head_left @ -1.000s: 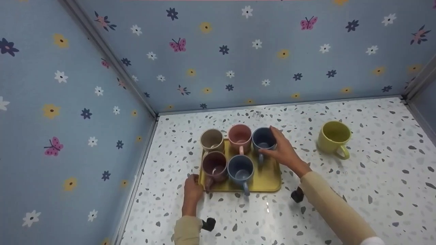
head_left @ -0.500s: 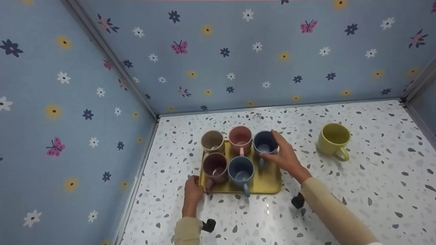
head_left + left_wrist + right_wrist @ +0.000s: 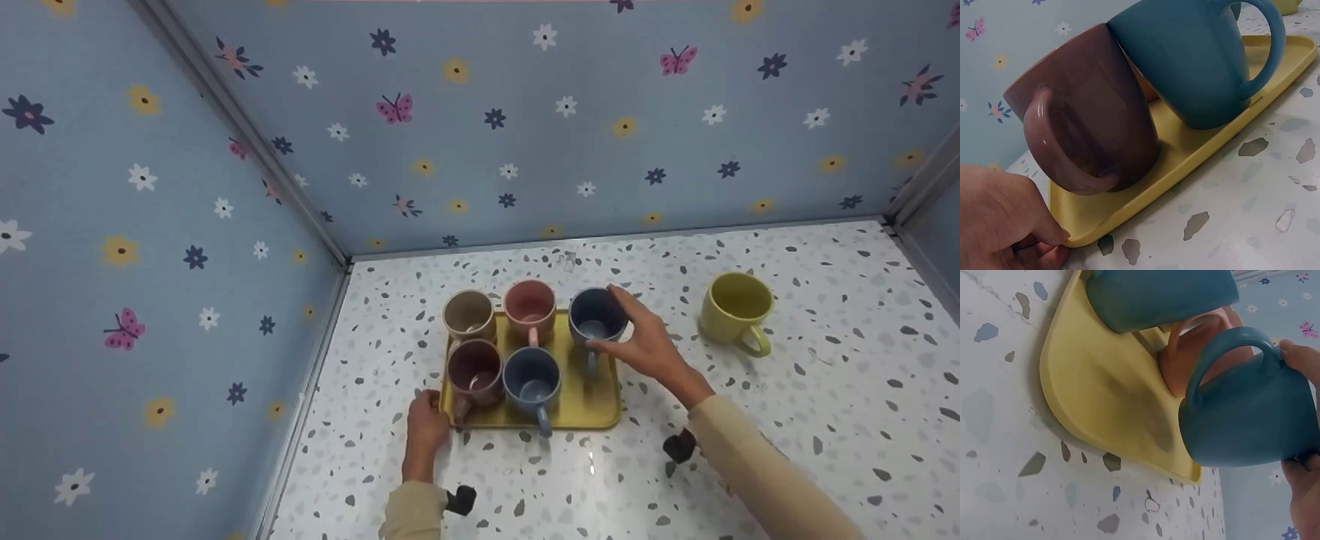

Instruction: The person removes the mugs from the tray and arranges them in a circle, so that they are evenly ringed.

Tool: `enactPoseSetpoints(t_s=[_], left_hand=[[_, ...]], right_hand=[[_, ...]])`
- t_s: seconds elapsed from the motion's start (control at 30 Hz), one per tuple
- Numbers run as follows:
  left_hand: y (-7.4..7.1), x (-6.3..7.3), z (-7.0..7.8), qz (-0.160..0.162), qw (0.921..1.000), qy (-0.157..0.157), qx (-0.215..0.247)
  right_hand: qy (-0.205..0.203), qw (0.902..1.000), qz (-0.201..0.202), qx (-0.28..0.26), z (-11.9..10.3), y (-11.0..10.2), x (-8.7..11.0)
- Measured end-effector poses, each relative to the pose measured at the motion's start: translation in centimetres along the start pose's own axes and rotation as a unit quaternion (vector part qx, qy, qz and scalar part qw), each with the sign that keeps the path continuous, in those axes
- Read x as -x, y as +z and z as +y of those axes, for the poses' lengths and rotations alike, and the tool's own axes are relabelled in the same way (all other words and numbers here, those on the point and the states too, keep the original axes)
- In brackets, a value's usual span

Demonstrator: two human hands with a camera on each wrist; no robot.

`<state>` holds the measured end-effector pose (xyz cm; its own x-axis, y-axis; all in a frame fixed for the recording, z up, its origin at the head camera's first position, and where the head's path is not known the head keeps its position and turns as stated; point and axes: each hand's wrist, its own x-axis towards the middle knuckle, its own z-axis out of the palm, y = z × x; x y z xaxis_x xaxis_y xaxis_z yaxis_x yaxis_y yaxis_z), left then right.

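Note:
My right hand point(image 3: 651, 346) grips a dark blue mug point(image 3: 598, 319) by its sides, thumb near and fingers at the far rim. In the right wrist view, this blue mug point(image 3: 1252, 410) appears raised a little over the back right corner of the yellow tray point(image 3: 592, 409). My left hand point(image 3: 427, 421) holds the tray's front left corner, thumb against the rim in the left wrist view. On the tray stand a beige mug point(image 3: 469, 315), a pink mug point(image 3: 529, 307), a brownish-purple mug point(image 3: 475, 373) and a lighter blue mug point(image 3: 532, 379).
A yellow-green mug point(image 3: 731, 311) stands apart on the speckled white tabletop point(image 3: 810, 420), right of the tray. Blue flowered panels point(image 3: 525, 150) rise behind and at the left of the table.
My right hand has shifted the dark blue mug to the right, so a gap shows between it and the pink mug. The left hand stays at the tray corner.

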<state>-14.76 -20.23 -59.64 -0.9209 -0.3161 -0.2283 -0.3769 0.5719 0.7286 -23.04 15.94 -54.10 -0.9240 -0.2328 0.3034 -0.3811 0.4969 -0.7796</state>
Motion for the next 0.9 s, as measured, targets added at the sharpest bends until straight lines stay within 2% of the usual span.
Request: enactPoseSetpoints(t_s=[0.2,0.33,0.43,0.6,0.9], left_hand=[[-0.1,-0.1,0.0,0.001,1.0,0.006,-0.006],[-0.1,-0.1,0.0,-0.001,1.0,-0.004,-0.007],[-0.1,0.0,0.1,-0.006,0.9999,-0.011,-0.007],[0.0,0.1,0.1,0.0,1.0,0.0,-0.008],[-0.2,0.1,0.0,-0.007,1.0,-0.003,-0.001]], right_hand=[[0.001,0.9999,0.004,0.011,0.1,-1.5,0.6],[-0.003,0.9998,0.012,0.012,0.4,-2.4,1.1],[-0.002,0.9998,0.018,0.012,0.8,-3.0,1.7],[0.006,0.9996,0.022,0.016,1.2,-4.0,2.8],[0.012,0.9982,0.039,0.044,1.6,-5.7,5.1]])
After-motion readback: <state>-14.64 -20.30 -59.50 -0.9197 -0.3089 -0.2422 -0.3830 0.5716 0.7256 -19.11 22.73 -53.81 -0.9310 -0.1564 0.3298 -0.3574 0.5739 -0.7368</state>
